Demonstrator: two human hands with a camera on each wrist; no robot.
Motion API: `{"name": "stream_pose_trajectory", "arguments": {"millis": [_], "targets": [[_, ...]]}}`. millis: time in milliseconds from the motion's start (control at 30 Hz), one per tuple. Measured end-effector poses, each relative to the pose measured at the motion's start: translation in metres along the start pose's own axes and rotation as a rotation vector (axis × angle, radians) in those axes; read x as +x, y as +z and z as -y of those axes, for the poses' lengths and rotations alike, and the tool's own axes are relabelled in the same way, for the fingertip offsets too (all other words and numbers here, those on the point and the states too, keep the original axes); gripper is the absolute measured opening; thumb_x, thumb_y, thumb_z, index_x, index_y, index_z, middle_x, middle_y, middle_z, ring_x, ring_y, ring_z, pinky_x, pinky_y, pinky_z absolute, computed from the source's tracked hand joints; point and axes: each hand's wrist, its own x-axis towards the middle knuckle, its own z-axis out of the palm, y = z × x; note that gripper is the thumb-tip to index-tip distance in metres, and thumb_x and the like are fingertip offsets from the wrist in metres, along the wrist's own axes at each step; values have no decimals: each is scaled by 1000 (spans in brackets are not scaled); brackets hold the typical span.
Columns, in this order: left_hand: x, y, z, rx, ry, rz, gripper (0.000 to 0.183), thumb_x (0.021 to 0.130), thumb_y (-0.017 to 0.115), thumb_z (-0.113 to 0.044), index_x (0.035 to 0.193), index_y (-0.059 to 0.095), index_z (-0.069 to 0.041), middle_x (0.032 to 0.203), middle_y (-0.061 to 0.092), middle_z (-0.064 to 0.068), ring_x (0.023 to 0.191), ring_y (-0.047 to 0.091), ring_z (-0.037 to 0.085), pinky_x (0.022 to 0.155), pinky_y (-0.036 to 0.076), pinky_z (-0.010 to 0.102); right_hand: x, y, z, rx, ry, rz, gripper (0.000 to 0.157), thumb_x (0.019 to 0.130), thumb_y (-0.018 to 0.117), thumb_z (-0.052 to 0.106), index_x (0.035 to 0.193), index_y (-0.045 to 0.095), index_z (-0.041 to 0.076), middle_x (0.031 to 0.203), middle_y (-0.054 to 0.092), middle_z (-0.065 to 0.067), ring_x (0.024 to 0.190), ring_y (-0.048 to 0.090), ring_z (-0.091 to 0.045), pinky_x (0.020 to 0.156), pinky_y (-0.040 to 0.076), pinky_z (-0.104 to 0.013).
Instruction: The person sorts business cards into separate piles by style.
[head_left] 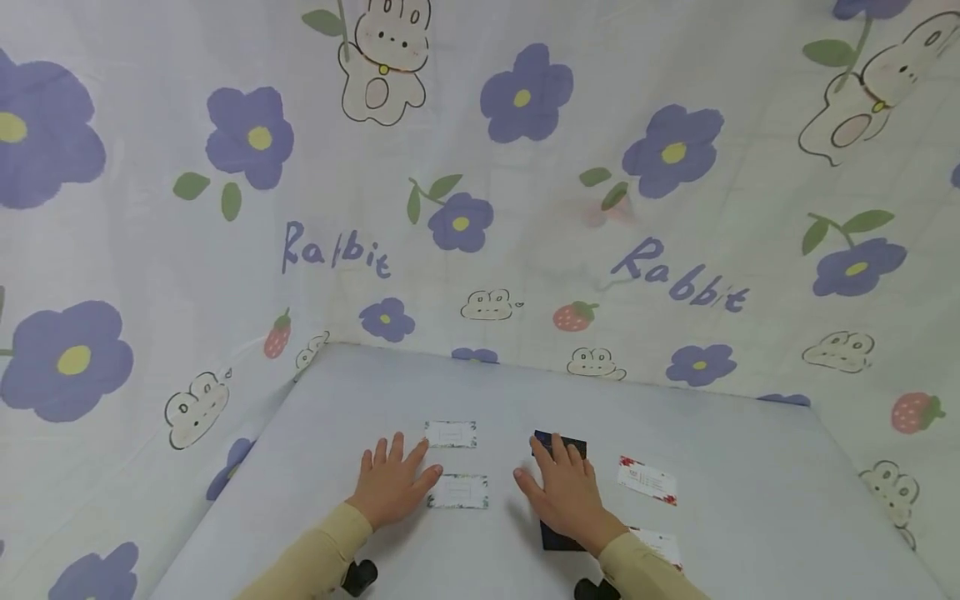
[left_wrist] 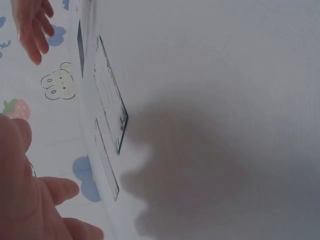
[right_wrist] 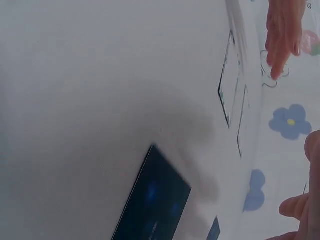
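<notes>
A white cloth [head_left: 525, 179] printed with purple flowers and rabbits is hanging behind a pale tabletop [head_left: 360, 379]. Above the table, a person's left hand [head_left: 396, 483] and right hand [head_left: 568, 490] are hovering palms down, fingers spread, pinching nothing. Six small cards are lying flat: two floral-bordered cards [head_left: 459, 492] just right of the left hand, two dark cards [head_left: 561, 542] partly hidden beneath the right hand, and two red-trimmed cards [head_left: 647, 480] to its right. They are probably weighing little, staying fairly stiff and sliding easily, their corners risking creases. Lying flat, they are likely calling for a fingernail under one edge, then a pinch across the long sides.
</notes>
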Motion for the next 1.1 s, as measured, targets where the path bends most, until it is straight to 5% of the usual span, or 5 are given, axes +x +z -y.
{"name": "stream_pose_trajectory", "arguments": {"millis": [233,400,633,833,1100], "targets": [[5,3,-9,-127,-12,-21,65,100,41,-53,143,45,-5,137,56,22,126,52,43,101,42,60,14,12,22,242,41,66,57,97,52,43,140,49,4,132,59,-22,122,56,-39,97,47,-56],[5,0,-15,-372,-119,27,67,100,39,-55,145,42,-5,134,58,22,127,53,39,103,42,54,19,13,31,526,192,137,55,98,52,42,138,50,4,121,64,-21,101,66,-33,81,55,-46],[7,-8,-15,-847,-363,124,70,99,38,-56,147,36,-5,109,57,18,73,55,21,57,48,28,20,11,30,1012,396,342,70,100,44,48,146,31,-4,122,60,-25,84,67,-22,73,56,-32],[3,-11,-10,-1126,-418,204,82,97,39,-61,149,26,0,131,47,30,98,58,31,72,54,36,21,13,26,1216,490,407,76,99,46,49,150,24,-3,129,54,-27,84,65,-17,75,56,-28],[2,-9,-10,-1232,-408,225,87,96,40,-61,150,21,4,140,39,36,110,55,38,83,54,42,21,16,25,1263,512,384,73,100,43,48,148,26,-3,126,54,-25,87,66,-20,76,57,-29]]}}
